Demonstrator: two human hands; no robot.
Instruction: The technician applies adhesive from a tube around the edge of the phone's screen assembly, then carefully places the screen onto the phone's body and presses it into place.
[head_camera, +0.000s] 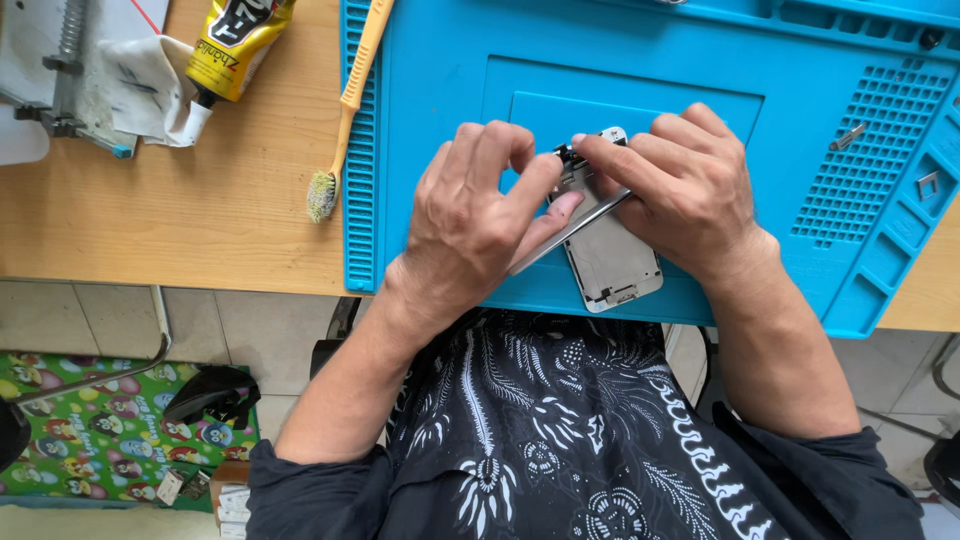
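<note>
From the head view, the person leans over a blue mat (440, 150) laid on a wooden surface (200, 210). Both hands meet over an opened phone (612, 255) near the mat's front edge. The left hand (470, 220) is curled, its thumb and forefinger pinching at the phone's top end, with a thin metal strip (570, 232) running under its fingers. The right hand (685, 190) is also closed in a pinch, fingertips pressed on the same top corner, where a small dark part sits. Whether either hand grips the strip itself I cannot tell.

To do this well, I would judge, the phone should stay flat on the mat while the fingertips work slowly at that corner, with little force, since the parts there look small and easy to bend.

The phone lies with its grey metal inside showing, a white rim around it, its lower end pointing toward the person and clear of both hands.

Off to the left lie an orange brush (345, 110), a yellow tube (235, 45) and a crumpled cloth (145, 85).
</note>
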